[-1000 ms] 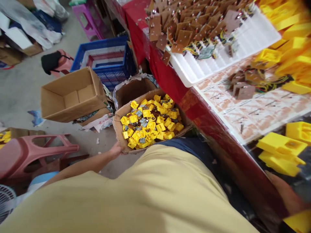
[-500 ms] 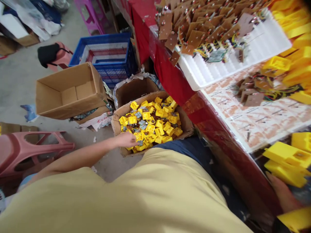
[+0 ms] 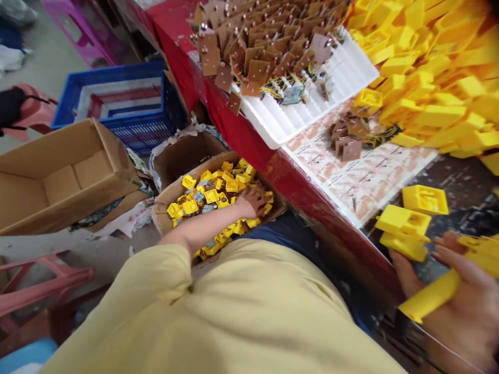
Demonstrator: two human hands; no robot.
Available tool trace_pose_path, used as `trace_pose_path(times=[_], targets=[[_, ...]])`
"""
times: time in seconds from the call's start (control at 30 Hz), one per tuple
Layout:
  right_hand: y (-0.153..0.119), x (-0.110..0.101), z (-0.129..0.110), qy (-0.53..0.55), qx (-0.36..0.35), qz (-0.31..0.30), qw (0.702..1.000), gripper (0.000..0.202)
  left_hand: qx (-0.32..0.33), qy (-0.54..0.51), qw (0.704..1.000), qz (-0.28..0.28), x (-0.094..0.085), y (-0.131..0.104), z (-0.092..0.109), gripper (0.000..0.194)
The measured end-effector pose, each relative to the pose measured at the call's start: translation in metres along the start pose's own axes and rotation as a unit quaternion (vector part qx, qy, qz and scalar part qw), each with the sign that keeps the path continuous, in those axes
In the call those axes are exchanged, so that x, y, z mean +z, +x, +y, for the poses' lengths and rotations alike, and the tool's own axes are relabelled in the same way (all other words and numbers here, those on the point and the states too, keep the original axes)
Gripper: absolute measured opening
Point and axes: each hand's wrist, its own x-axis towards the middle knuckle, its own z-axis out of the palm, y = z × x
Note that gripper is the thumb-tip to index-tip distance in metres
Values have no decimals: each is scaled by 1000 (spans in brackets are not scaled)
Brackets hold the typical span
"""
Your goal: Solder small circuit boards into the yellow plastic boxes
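Observation:
My left hand [image 3: 252, 201] is down in a cardboard box [image 3: 161, 215] of small yellow plastic cases [image 3: 211, 196]. Its fingers are spread over the cases at the box's right side, slightly blurred. At the right edge, my right hand [image 3: 463, 306] curls around a yellow plastic case [image 3: 432, 297], palm up. A grey part [image 3: 431, 271] shows between its fingers and thumb. Right by the fingertips are several more yellow cases [image 3: 405, 222] on the dark tabletop. A thin wire hangs below this hand.
Brown circuit boards [image 3: 257, 72] crowd a white foam tray [image 3: 312, 117] on the red-covered table. Behind it is a heap of yellow housings [image 3: 436, 88]. On the floor stand a cardboard box [image 3: 70, 171], a blue crate [image 3: 117, 124] and a pink stool [image 3: 42, 291].
My left hand has moved right across the box, its fingers going from curled to spread. The view has shifted right, bringing more of my right hand and the yellow heap into sight.

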Motion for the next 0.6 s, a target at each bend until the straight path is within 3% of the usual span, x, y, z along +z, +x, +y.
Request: trace_pose_path(times=[0.07,0.13,0.23,0.37,0.4,0.5,0.53,0.6], targets=[[2,9,0,-20,-25,34,999,81,-13,5,1000,-13,-12,22,7,45],[6,6,0,-19,-40,46,998,84,-15,10,1000,-26,-27,29,19,41],[12,-10,1,1,-45,31,999,78,23,18,998,-55,-55,10,42,36],[18,-20,0,28,-39,-13,999,61,181,-10,975,-132,-106,-24,76,26],[20,-18,-1,34,-37,-17,999,58,221,-36,969,-107,-118,-25,88,29],[24,-9,-8,49,-34,-24,998,51,338,-88,930,111,-143,-8,132,37],[26,-7,-9,50,-31,-26,998,47,371,-79,913,148,-147,4,145,43],[27,-9,-9,48,-21,-23,998,41,413,-58,899,137,-153,27,166,49]])
